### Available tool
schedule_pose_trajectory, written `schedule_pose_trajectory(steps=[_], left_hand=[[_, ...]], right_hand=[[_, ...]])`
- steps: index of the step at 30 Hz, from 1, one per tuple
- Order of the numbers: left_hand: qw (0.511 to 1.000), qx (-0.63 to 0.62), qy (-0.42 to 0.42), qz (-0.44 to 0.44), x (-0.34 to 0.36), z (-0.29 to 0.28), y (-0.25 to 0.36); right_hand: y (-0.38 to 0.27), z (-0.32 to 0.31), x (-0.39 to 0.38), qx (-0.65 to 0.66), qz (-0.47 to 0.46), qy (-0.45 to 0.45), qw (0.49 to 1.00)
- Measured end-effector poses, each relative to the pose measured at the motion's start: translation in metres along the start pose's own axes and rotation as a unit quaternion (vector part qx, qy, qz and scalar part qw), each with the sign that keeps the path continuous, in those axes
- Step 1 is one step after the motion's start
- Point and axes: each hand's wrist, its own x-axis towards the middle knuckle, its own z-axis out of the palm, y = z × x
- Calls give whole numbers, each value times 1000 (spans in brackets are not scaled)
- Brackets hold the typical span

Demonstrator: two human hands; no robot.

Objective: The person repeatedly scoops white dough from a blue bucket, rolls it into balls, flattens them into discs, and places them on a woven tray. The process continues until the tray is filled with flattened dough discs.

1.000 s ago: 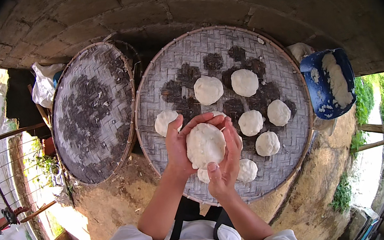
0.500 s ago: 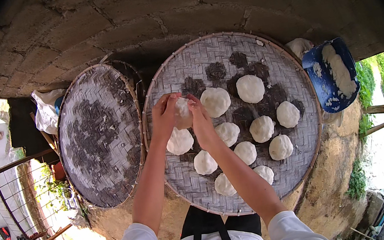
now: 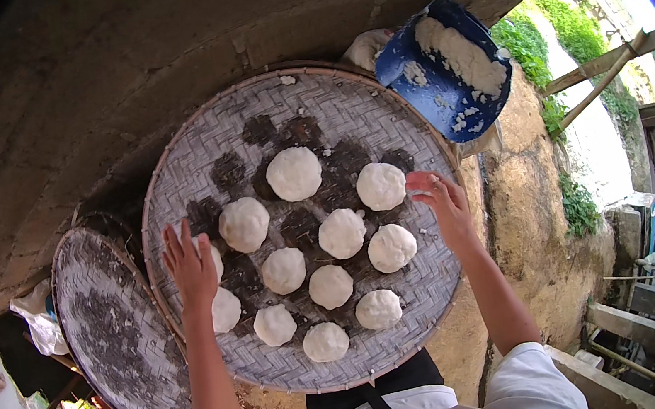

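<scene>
A large round woven tray (image 3: 346, 101) leans against a rough wall and carries several flattened white dough cakes (image 3: 295, 173). My left hand (image 3: 190, 265) hovers over the tray's left rim, fingers spread, holding nothing, just above a cake (image 3: 225, 309). My right hand (image 3: 442, 205) is open near the tray's right rim, beside two cakes (image 3: 390, 247), with bits of white dough on its fingers. Dark damp patches mark the weave between the cakes.
A second, bare woven tray (image 3: 116, 335) with dark stains stands to the left. A blue basin (image 3: 443, 71) holding white dough rests at the upper right on the earthen ledge. Wooden beams and greenery lie at the far right.
The cake held in both hands a second ago now lies on the tray. My hands have drawn apart to the tray's left and right rims. The view has shifted right.
</scene>
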Motion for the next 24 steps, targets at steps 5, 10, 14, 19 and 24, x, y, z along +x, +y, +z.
schedule_pose_trajectory(steps=[5, 10, 14, 19, 24], left_hand=[[959, -273, 65, -30, -27, -40, 54], [875, -479, 6, -74, -65, -20, 158], [855, -510, -42, -81, -92, -1, 223], [817, -552, -9, -164, -105, 24, 269], [816, -542, -8, -200, -103, 38, 292]], right_hand=[[-27, -133, 117, -283, -153, 133, 937], [-38, -200, 266, -484, -293, 172, 806], [-32, -214, 370, -548, -337, 140, 752], [-19, -181, 441, -513, -263, 168, 800], [-3, -159, 422, -586, -300, 121, 743]])
